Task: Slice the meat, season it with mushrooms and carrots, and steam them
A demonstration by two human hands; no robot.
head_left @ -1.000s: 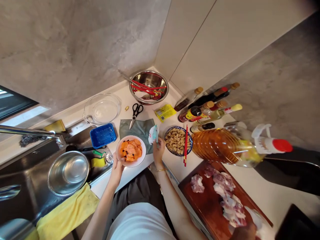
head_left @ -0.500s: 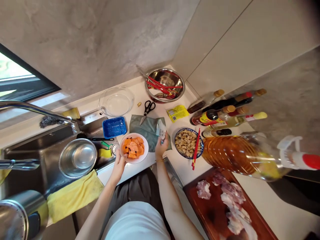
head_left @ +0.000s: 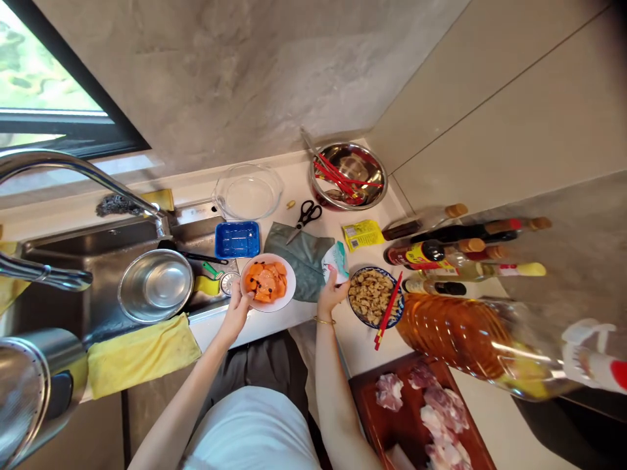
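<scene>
My left hand (head_left: pixel 240 305) grips the near left rim of a white bowl (head_left: pixel 290 287) that holds orange slices, perhaps carrot, with dark bits on top (head_left: pixel 266 282). Pinched in my right hand (head_left: pixel 333 294) is a small white and teal packet (head_left: pixel 335 261), held over the edge of a grey-green cloth (head_left: pixel 300 261). Just right of that hand stands a patterned bowl of chopped brown pieces (head_left: pixel 375 295), with red chopsticks (head_left: pixel 388 312) across its rim. Black-handled scissors (head_left: pixel 308 213) lie on the far edge of the cloth.
Left is a sink (head_left: pixel 108 261) with a steel pot (head_left: pixel 155 286) and faucet. A blue tray (head_left: pixel 238 239), a glass dish (head_left: pixel 249 189) and a steel bowl (head_left: pixel 381 186) line the back. Bottles, a large oil jug (head_left: pixel 455 336) and a board (head_left: pixel 365 398) with raw meat occupy the right.
The packet in my right hand has turned, now showing its white and teal face. My view has shifted, with more window in sight. My left hand still holds the bowl.
</scene>
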